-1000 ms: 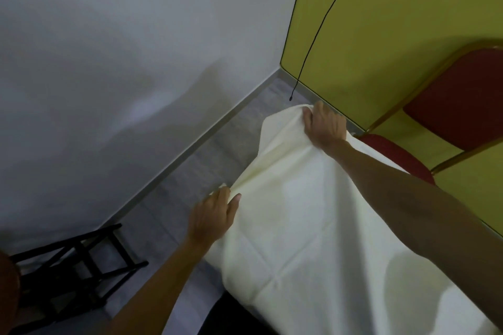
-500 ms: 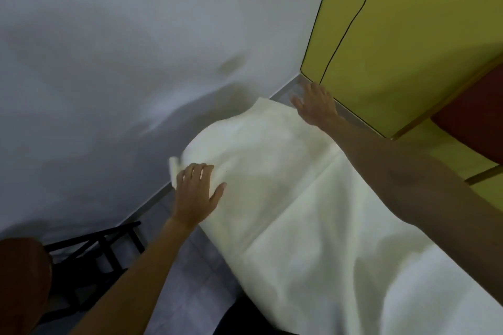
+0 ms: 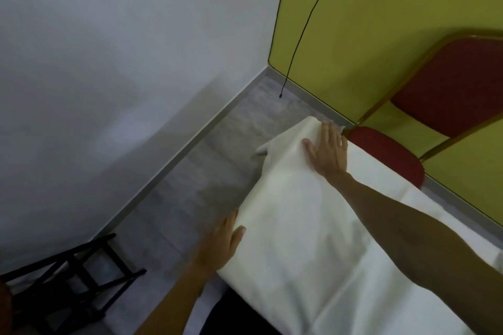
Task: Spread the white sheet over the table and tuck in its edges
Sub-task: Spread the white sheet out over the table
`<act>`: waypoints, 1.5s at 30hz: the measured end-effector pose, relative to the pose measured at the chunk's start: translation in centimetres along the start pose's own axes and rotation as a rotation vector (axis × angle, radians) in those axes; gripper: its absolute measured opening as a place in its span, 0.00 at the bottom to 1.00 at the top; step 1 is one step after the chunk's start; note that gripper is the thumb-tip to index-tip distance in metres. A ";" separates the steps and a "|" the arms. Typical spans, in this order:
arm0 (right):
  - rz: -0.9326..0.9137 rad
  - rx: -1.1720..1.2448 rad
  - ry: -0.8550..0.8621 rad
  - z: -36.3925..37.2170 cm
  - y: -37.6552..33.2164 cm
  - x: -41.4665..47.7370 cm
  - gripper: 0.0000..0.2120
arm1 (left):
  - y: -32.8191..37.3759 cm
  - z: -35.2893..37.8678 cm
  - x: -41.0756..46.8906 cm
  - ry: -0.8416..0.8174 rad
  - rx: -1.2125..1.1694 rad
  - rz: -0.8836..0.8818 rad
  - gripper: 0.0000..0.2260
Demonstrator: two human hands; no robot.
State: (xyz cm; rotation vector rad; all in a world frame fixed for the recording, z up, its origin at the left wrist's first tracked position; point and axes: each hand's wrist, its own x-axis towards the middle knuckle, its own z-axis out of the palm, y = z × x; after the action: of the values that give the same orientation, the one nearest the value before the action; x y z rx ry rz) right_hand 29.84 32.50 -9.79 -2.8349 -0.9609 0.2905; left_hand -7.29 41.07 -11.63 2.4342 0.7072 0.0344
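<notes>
The white sheet (image 3: 294,226) lies over the table and hides its top entirely; it runs from the lower right up to the far end. My right hand (image 3: 328,153) rests flat on the sheet near the far corner, fingers spread. My left hand (image 3: 224,243) is at the sheet's near-left corner, thumb on top and fingers curled over the hanging edge. A small flap of sheet (image 3: 262,148) sticks out at the far left corner.
A red chair (image 3: 449,90) with a gold frame stands against the yellow wall, its seat (image 3: 386,155) touching the table's far side. A black folding stand (image 3: 68,275) is at lower left. A black cable (image 3: 302,35) hangs down the wall. Grey floor lies left of the table.
The sheet has come down from its lifted, billowed state onto the table end. My right hand went from gripping the far edge to pressing flat; my left hand slid down to the near corner.
</notes>
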 end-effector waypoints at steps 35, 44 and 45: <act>0.339 0.088 -0.007 2.9 17.9 -29.5 0.31 | 7.3 4.4 -0.6 -0.109 0.524 0.255 0.40; 0.325 0.028 -0.058 2.4 23.2 -31.0 0.35 | 9.1 6.3 -2.3 -0.221 0.492 0.261 0.40; 0.313 0.039 -0.071 2.2 23.3 -30.7 0.36 | 9.3 6.3 -2.5 -0.226 0.487 0.251 0.40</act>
State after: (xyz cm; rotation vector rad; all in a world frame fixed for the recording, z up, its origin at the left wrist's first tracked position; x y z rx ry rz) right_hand 19.10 -4.55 -12.03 -2.9491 -0.5114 0.4393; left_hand -3.84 30.14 -11.32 2.9149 0.3298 -0.3456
